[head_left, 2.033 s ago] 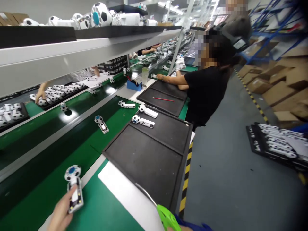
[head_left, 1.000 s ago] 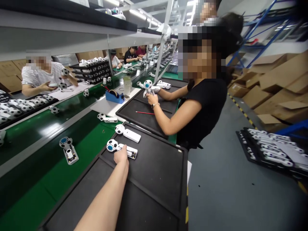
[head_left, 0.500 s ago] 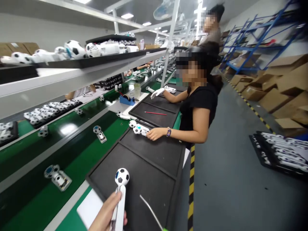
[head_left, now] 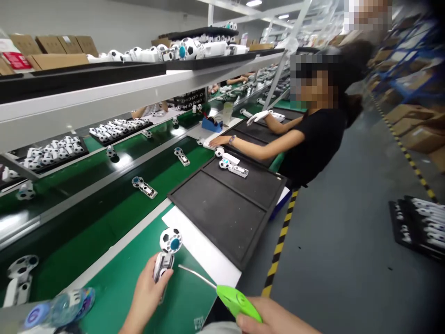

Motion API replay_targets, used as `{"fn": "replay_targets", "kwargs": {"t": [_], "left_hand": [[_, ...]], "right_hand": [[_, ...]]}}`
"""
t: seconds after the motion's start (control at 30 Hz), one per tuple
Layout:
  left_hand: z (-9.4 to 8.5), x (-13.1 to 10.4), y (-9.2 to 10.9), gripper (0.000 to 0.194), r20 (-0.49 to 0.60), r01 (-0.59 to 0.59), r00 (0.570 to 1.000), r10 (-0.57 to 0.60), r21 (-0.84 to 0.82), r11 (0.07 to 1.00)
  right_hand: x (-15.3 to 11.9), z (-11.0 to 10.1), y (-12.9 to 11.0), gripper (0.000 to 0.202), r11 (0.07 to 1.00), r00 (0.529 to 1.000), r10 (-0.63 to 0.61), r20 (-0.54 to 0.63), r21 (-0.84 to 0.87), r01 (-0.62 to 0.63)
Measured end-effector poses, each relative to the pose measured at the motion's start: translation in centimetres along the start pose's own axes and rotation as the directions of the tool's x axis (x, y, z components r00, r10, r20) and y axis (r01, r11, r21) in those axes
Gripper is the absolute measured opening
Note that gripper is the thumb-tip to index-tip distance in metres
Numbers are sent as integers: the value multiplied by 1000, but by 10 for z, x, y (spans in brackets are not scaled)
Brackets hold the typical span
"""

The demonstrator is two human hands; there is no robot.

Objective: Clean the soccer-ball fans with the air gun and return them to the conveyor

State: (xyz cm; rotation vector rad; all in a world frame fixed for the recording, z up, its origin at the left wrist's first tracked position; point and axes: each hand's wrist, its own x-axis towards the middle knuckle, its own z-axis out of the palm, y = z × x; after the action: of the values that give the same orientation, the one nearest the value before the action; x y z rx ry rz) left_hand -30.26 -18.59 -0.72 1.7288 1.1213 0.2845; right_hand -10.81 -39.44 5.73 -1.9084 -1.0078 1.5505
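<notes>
Low in the view, my left hand grips a small white device with a football-patterned head, held upright over the green tabletop. The head shows a blue disc, and the handle's inner parts are visible. My right hand, at the bottom edge, is closed around a bright green tool. From the tool a thin, pale, slightly bent rod points left, its tip close beside the device. Whether tip and device touch is unclear. Beyond my hands lies a black divided tray bearing football-headed devices at its far end.
A co-worker reaches over trays ahead. Left runs a green conveyor carrying devices. A plastic bottle lies bottom left. A shelf beam crosses above. A blue tape dispenser stands further off.
The view has swung left. The device in my left hand now shows its blue disc and inner parts. The green tool and my right hand have come into view. The co-worker's near hand has moved off the devices.
</notes>
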Motion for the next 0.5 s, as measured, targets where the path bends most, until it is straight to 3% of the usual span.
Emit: {"fn": "replay_targets", "kwargs": {"t": [0.1, 0.23, 0.33, 0.5], "left_hand": [[-17, -9, -18, 40, 27, -235, 971, 238, 307, 922], [-26, -17, -30, 34, 106, -452, 886, 451, 405, 795], [-28, -19, -34, 32, 109, -527, 837, 536, 423, 737], [-30, -18, -35, 34, 86, -540, 816, 571, 468, 700]], "right_hand": [[-5, 4, -23, 45, 996, 999, 19, 32, -91, -16], [-6, 9, -41, 44, 991, 995, 77, 70, -115, -69], [-7, 8, -50, 45, 981, 991, 112, 78, -166, -98], [-8, 2, -63, 43, 968, 987, 149, 63, -212, -132]]}}
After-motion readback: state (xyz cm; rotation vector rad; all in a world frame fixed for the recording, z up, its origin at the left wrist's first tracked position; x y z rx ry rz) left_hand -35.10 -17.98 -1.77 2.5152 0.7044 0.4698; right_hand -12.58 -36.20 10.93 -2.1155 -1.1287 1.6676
